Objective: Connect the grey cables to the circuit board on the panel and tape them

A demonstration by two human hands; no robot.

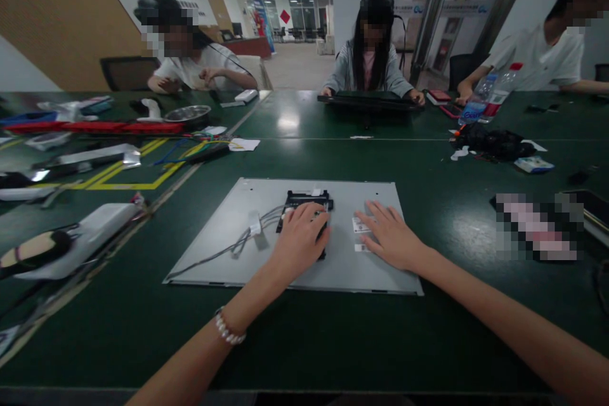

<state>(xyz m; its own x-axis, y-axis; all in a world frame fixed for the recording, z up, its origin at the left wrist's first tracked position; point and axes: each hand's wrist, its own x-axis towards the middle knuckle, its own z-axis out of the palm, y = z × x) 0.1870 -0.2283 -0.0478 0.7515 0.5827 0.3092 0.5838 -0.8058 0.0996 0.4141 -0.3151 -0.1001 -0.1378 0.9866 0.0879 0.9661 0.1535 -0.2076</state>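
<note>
Grey panel (342,274): we see it lying flat on the green table (304,346), set in from the near edge and with its long sides roughly along that edge; it sits beneath both our hands.
Left grip (302,233): it lies over the middle of the panel, fingers loosely bent across the black bracket; we cannot tell whether it is closed on anything.
Right grip (392,238): open and spread, palm down over the panel's right part, holding nothing we can see, its fingers beside the white labels (360,224).
Black bracket (299,196): on the panel, partly hidden under our left hand, its top bar showing just beyond our fingers.
Grey cable (236,245): it runs from beside the bracket to the panel's near left corner, with a white tag (255,223) on it.
Table's far edge: a person there holds a black screen (371,103); two bottles (490,94) stand to the right of it.
Table's right side: a phone (535,228) lies well apart from the panel.
</note>
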